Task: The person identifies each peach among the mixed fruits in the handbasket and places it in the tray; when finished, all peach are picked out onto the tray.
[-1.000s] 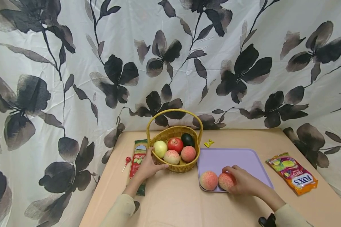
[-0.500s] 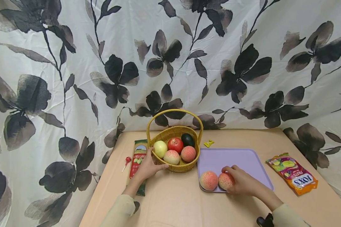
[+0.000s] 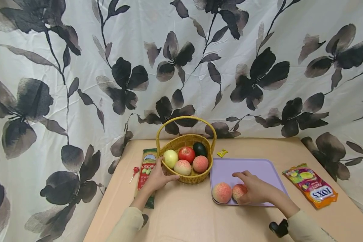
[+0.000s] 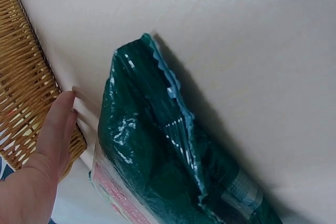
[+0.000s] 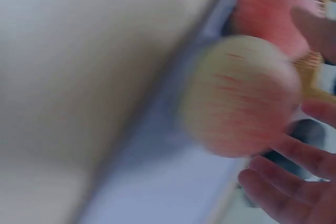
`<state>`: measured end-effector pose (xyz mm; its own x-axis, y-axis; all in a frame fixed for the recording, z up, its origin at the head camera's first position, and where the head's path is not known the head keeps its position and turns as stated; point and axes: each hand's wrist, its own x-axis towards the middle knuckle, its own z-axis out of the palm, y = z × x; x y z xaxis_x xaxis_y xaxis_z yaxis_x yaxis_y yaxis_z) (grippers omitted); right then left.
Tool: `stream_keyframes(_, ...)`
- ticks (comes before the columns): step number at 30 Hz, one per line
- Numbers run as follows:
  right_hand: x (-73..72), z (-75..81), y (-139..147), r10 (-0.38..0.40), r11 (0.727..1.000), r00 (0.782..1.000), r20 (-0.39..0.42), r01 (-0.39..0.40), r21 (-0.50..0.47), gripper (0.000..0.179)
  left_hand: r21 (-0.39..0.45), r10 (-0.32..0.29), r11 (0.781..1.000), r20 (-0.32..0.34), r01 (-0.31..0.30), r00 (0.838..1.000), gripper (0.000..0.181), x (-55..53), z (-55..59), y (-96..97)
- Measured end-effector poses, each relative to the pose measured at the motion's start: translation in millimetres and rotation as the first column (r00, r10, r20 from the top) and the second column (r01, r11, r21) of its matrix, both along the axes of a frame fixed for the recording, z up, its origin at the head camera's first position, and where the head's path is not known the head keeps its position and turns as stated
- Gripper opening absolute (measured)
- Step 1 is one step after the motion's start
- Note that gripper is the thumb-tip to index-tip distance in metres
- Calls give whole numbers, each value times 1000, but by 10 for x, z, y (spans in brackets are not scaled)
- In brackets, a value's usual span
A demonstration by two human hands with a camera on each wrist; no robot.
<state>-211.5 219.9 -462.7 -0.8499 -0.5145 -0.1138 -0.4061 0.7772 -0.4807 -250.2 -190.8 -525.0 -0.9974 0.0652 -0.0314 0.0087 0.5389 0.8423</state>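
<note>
A yellow wicker basket [image 3: 192,178] holds an avocado [image 3: 199,149], a pomegranate [image 3: 187,154], a pale green round fruit [image 3: 170,159] and two peaches [image 3: 183,167]. My left hand [image 3: 157,178] rests against the basket's left side, fingers nearly straight in the left wrist view. On the near edge of a lilac tray [image 3: 245,168] sit two more peaches side by side, the left peach [image 3: 222,193] and the right peach [image 3: 239,193]. Just beside the right peach is my right hand [image 3: 255,188], its fingers spread away from the fruit and holding nothing.
A green-and-red pasta packet [image 3: 146,168] lies under my left forearm, with a red lollipop [image 3: 135,172] to its left. Behind the tray is a small yellow wrapped candy [image 3: 222,153]. An orange-and-purple candy bag [image 3: 311,185] lies right of the tray. A floral curtain [image 3: 181,67] hangs behind.
The right hand has let go of the right peach and its fingers have lifted and spread. That peach still sits on the tray. Left hand and basket have not moved.
</note>
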Motion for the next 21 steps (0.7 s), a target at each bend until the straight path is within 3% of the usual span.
stream_keyframes(6,-320,510,-369,54,999,998,-15,-54,10,76,-11,5,1000,-6,-5,1000,119,1,4,-34)
stream_keyframes(11,-654,790,-772,122,992,990,-67,-119,44,69,-22,8,1000,-6,-8,1000,118,1,0,-50)
stream_keyframes(16,-936,957,-1190,195,976,979,-63,-187,114,59,-29,13,1000,1,-13,1000,120,-1,8,-45)
stream_keyframes(21,-1174,986,-1491,210,956,978,6,-207,209,60,-3,5,1000,9,-5,1000,121,-13,13,-17)
